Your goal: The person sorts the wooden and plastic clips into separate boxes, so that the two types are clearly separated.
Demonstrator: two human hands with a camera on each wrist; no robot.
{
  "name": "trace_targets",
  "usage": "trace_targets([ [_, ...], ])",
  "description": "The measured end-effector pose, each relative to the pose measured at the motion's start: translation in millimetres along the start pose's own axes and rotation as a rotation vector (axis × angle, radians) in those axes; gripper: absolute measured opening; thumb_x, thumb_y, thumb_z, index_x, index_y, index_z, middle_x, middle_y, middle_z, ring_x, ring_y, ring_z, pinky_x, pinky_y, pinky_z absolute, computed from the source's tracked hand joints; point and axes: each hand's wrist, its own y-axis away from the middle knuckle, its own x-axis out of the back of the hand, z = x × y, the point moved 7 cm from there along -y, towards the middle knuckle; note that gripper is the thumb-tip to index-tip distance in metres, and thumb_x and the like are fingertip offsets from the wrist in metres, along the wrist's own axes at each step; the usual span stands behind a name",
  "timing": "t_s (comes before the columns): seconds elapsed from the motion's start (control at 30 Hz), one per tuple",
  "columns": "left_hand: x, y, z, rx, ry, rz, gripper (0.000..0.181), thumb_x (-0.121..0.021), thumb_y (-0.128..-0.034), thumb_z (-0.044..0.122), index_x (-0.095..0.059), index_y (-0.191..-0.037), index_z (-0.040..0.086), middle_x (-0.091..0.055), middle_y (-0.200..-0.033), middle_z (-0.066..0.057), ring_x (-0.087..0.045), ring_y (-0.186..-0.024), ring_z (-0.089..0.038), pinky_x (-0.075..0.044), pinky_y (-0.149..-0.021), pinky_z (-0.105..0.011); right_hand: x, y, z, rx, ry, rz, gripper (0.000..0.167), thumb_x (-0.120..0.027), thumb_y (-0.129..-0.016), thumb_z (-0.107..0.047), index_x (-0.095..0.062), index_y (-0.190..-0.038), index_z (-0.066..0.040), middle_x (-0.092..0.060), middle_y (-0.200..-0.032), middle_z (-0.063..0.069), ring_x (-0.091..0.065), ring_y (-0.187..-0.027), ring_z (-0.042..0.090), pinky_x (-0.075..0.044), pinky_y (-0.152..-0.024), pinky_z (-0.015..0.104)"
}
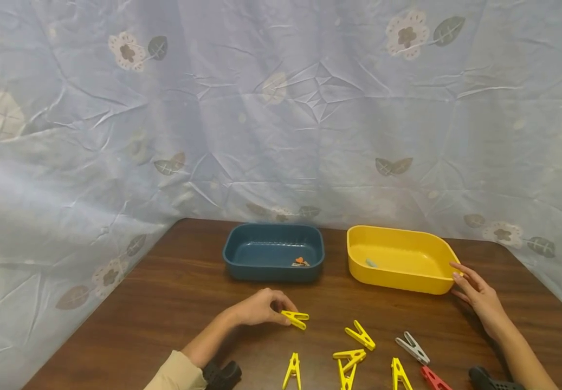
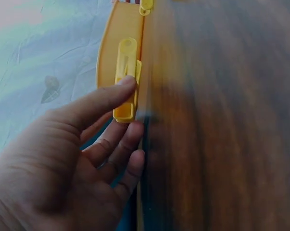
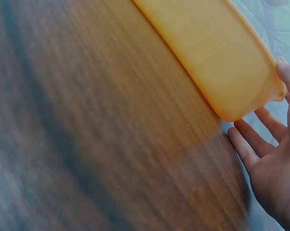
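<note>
A yellow clothespin (image 1: 296, 318) is pinched between the thumb and fingers of my left hand (image 1: 261, 307), held over the table in front of the dark blue bin (image 1: 273, 272). In the left wrist view the thumb presses on the clothespin (image 2: 127, 55), with the other fingers below it. At the right, my right hand (image 1: 480, 303) grips the near right corner of the yellow bin (image 1: 398, 278). The right wrist view has its thumb and a finger at the rim of the bin (image 3: 221, 57), while other fingers spread along the outside of the corner.
Nearer on the wooden table (image 1: 163, 314) lie several yellow clothespins (image 1: 360, 336), a grey clothespin (image 1: 413, 348) and a red clothespin (image 1: 435, 378). A small orange and white piece (image 1: 300, 261) lies in the blue bin, a pale blue piece (image 1: 371, 263) in the yellow one. Patterned curtain (image 1: 281, 135) hangs behind.
</note>
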Motion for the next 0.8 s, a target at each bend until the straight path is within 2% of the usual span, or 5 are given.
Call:
trace_targets([
  [0.27, 10.9, -8.1, 11.8, 0.009, -0.017, 0.045, 0.022, -0.073, -0.0796, 0.017, -0.069, -0.101, 0.014, -0.06, -0.092, 0.011, -0.054, -0.084, -0.008, -0.046, -0.071, -0.024, -0.9, -1.2, -0.2, -0.001, -0.004, 0.009, 0.043, -0.043, -0.099, -0.016, -0.037, -0.141, -0.011, -0.039, -0.124, -0.009, -0.047, -0.102, -0.01, -0.046, -0.075, 0.014],
  [0.4, 17.8, -13.4, 17.6, 0.0, -0.038, 0.072, 0.022, -0.073, -0.0799, 0.017, -0.069, -0.101, 0.015, -0.06, -0.093, 0.011, -0.055, -0.086, -0.009, -0.046, -0.073, -0.024, -0.8, -1.5, 0.4, -0.01, 0.005, 0.015, 0.043, -0.043, -0.099, -0.018, -0.037, -0.141, -0.012, -0.038, -0.126, -0.005, -0.046, -0.103, -0.01, -0.046, -0.075, 0.014],
  [0.57, 21.7, -20.2, 22.7, -0.012, -0.069, 0.07, 0.022, -0.073, -0.0796, 0.017, -0.069, -0.101, 0.016, -0.06, -0.094, 0.011, -0.054, -0.083, -0.009, -0.045, -0.071, -0.025, -0.2, 0.2, 1.3, -0.009, 0.016, 0.008, 0.043, -0.043, -0.099, -0.018, -0.036, -0.142, -0.013, -0.037, -0.129, -0.003, -0.045, -0.102, -0.012, -0.046, -0.075, 0.014],
  [0.8, 27.1, -26.9, 32.2, -0.013, -0.085, 0.07, 0.023, -0.073, -0.0799, 0.015, -0.068, -0.102, 0.014, -0.061, -0.096, 0.011, -0.054, -0.087, -0.009, -0.045, -0.075, -0.025, -0.9, 0.4, 0.8, -0.012, 0.019, 0.002, 0.043, -0.042, -0.099, -0.019, -0.036, -0.142, -0.013, -0.037, -0.127, -0.004, -0.045, -0.103, -0.011, -0.046, -0.076, 0.014],
])
